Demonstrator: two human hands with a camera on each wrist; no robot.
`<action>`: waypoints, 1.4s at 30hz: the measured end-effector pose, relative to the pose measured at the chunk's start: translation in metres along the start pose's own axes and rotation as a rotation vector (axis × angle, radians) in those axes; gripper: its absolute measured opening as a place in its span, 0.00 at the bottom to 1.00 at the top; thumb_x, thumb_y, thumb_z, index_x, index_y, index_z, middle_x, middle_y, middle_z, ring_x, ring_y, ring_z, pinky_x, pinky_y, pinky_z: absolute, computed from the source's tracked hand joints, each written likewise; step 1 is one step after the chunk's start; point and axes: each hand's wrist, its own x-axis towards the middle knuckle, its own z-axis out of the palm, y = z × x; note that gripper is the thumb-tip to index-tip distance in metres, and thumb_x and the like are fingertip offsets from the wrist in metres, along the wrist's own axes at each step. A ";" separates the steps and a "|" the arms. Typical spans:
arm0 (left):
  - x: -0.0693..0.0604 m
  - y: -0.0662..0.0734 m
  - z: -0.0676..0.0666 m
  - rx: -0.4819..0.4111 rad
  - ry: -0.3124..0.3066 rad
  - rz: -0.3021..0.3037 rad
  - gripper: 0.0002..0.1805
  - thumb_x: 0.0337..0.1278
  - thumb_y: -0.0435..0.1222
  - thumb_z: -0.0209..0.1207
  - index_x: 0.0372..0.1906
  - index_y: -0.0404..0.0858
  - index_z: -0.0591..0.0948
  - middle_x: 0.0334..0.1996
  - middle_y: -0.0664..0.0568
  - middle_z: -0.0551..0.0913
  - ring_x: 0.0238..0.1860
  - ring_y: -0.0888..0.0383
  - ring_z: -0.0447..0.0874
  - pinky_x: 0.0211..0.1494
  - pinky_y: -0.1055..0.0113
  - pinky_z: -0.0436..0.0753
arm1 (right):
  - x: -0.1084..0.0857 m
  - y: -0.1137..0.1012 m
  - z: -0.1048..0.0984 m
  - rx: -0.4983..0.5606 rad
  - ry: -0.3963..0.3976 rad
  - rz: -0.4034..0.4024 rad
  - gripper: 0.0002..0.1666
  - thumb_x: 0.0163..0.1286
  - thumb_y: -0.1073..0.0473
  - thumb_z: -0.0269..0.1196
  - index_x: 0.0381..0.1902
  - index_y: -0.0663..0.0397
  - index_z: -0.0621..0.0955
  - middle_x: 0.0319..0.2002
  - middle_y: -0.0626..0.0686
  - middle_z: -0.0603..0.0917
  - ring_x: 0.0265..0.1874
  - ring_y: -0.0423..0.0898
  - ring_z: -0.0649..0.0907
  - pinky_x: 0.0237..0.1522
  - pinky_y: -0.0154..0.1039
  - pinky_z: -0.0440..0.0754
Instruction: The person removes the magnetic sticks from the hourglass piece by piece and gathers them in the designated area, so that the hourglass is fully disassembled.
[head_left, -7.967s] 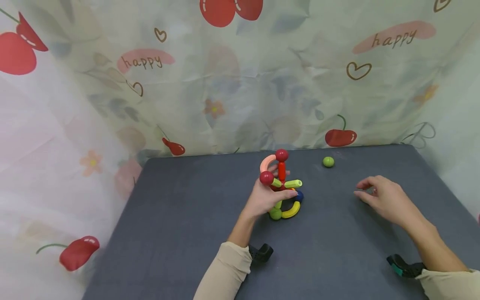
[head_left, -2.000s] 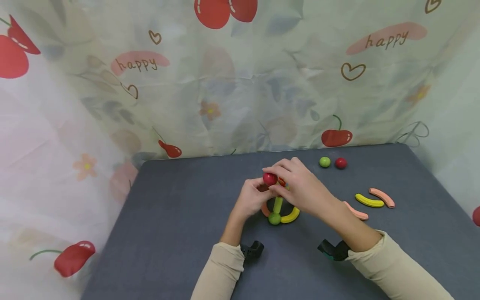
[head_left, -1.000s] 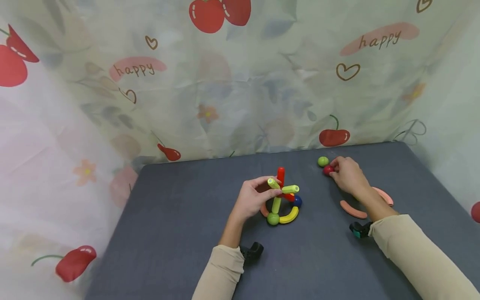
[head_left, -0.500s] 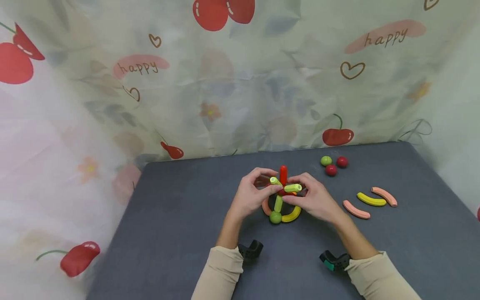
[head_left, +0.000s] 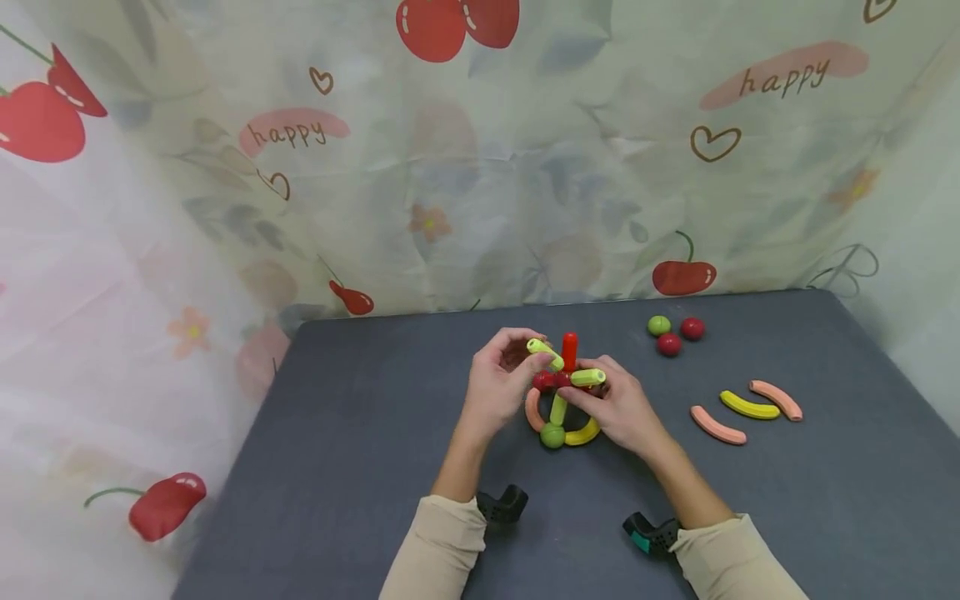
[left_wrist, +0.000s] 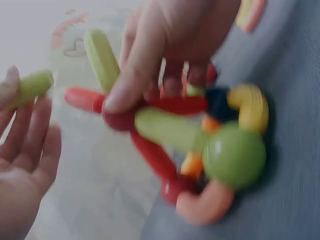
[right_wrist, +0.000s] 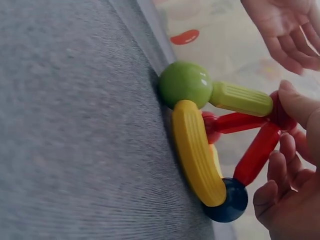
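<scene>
A frame of magnetic sticks and balls stands on the table. My left hand (head_left: 497,379) pinches a light green stick (head_left: 545,354), which is apart from the frame in the left wrist view. My right hand (head_left: 621,404) grips the frame's top red ball (right_wrist: 283,111) between thumb and fingers. From that ball extend an upright red stick (head_left: 570,352), another light green stick (head_left: 588,377) and sticks slanting down. The base shows a green ball (head_left: 552,436), a dark blue ball (right_wrist: 227,201), a yellow curved stick (right_wrist: 196,155) and a pink curved stick (head_left: 533,410).
A loose green ball (head_left: 659,326) lies at the back right beside two red balls, one nearer (head_left: 669,344). Nearer the right lie a yellow curved stick (head_left: 750,406) and two pink curved sticks, one at the left (head_left: 717,426). A printed cloth (head_left: 480,167) hangs behind the table (head_left: 360,433).
Curved sticks and two red balls came off the frame and lie at the right. My right hand returned to the frame; my left hand has just pulled one light green stick up and left.
</scene>
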 end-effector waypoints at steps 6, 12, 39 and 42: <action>-0.020 -0.013 -0.045 0.223 0.092 -0.015 0.22 0.61 0.34 0.69 0.61 0.43 0.81 0.50 0.45 0.87 0.50 0.51 0.88 0.52 0.68 0.86 | 0.001 -0.003 0.005 -0.031 0.007 0.006 0.29 0.67 0.51 0.71 0.62 0.56 0.81 0.37 0.51 0.79 0.30 0.42 0.75 0.31 0.33 0.75; -0.045 -0.033 -0.100 0.515 0.148 -0.229 0.28 0.58 0.29 0.70 0.63 0.44 0.78 0.46 0.51 0.87 0.49 0.56 0.88 0.52 0.62 0.87 | -0.002 -0.005 0.003 -0.053 -0.005 0.039 0.32 0.68 0.50 0.70 0.65 0.60 0.79 0.34 0.51 0.79 0.30 0.42 0.75 0.31 0.32 0.73; 0.026 0.017 0.024 0.500 -0.006 -0.125 0.21 0.69 0.51 0.61 0.63 0.52 0.80 0.53 0.62 0.86 0.52 0.59 0.75 0.52 0.62 0.76 | -0.002 0.000 0.003 -0.015 -0.006 -0.016 0.28 0.69 0.51 0.69 0.64 0.56 0.82 0.42 0.54 0.87 0.32 0.38 0.82 0.33 0.32 0.79; 0.028 0.017 0.030 0.472 -0.029 -0.142 0.20 0.70 0.51 0.61 0.62 0.53 0.81 0.49 0.61 0.86 0.50 0.60 0.76 0.49 0.64 0.78 | -0.002 0.001 0.004 -0.008 -0.005 -0.024 0.27 0.69 0.52 0.69 0.63 0.54 0.82 0.43 0.53 0.88 0.34 0.38 0.83 0.35 0.31 0.80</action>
